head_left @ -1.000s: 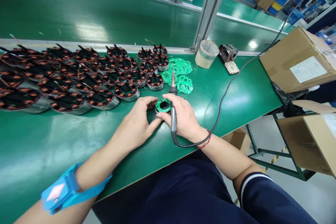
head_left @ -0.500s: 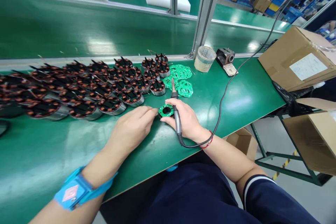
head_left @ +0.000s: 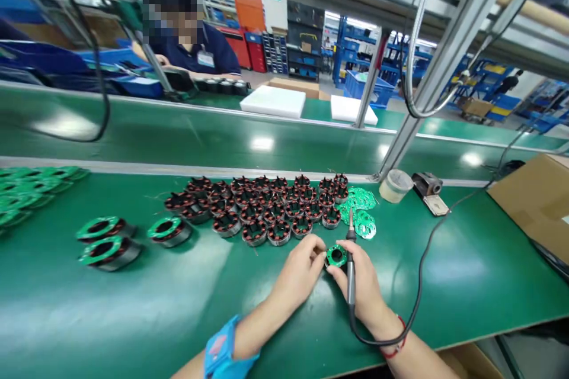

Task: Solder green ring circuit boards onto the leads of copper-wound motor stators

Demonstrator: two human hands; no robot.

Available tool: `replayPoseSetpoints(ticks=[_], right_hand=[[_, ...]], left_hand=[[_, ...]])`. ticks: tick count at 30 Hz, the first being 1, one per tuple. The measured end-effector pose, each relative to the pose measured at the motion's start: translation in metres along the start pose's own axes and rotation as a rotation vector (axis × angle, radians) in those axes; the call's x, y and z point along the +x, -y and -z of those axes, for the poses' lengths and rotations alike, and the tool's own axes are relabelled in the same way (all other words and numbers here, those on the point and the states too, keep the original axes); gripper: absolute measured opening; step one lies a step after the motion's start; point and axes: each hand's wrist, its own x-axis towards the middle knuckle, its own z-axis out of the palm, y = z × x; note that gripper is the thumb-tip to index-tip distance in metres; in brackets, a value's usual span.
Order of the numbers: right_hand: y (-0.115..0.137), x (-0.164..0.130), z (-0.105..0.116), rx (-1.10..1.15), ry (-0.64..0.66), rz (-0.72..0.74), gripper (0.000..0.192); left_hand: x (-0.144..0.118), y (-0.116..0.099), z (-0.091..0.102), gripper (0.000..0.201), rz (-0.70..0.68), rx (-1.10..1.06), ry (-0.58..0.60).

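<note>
My right hand point(head_left: 365, 284) is wrapped around a soldering iron point(head_left: 351, 281), its tip pointing away from me. The thumb and forefinger of that hand also grip a motor stator topped with a green ring-shaped circuit board point(head_left: 336, 255). At the stator's left edge, my left hand point(head_left: 303, 269) has its fingers pinched together; what lies between the fingertips is hidden. Just beyond are several bare motor stators point(head_left: 279, 232) with copper windings, standing in rows. Loose green ring boards point(head_left: 365, 226) lie to their right.
Stators with boards fitted point(head_left: 169, 231) stand at left, near more green boards point(head_left: 26, 192). A plastic tub point(head_left: 395, 186) and a soldering iron stand point(head_left: 429, 189) are at back right, before a cardboard box point(head_left: 533, 201). The iron's cable point(head_left: 420, 266) crosses the bench point(head_left: 480, 284). A co-worker point(head_left: 195, 47) sits opposite.
My view has tilted up and swung left, bringing the co-worker and the board-topped stators into sight. Both hands keep nearly the same hold at the stator.
</note>
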Motion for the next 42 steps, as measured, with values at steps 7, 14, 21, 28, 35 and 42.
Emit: replayPoseSetpoints(ticks=[7,14,21,28,35,42], right_hand=[[-0.021,-0.004,0.0,0.026,-0.066,-0.206,0.04],[-0.055,-0.001,-0.002,0.063,-0.075,-0.424,0.063],[-0.04,-0.001,-0.011,0.213,-0.088,-0.359,0.07],[-0.05,0.0,0.002,0.322,-0.207,-0.145,0.048],[-0.061,0.002,0.004,0.372,-0.195,-0.096,0.046],[-0.034,0.007,0.002,0.426,-0.147,-0.242,0.052]], left_hand=[[-0.011,-0.002,-0.017,0.038,-0.076,-0.055,-0.055],[-0.02,-0.003,-0.038,0.086,-0.142,0.15,0.142],[-0.011,-0.018,-0.016,0.09,-0.18,0.305,0.133],[-0.023,-0.016,0.01,0.03,-0.341,0.775,0.311],[-0.063,0.048,0.132,0.035,-0.149,1.077,-0.217],[-0.033,0.079,0.234,0.066,0.119,1.239,-0.358]])
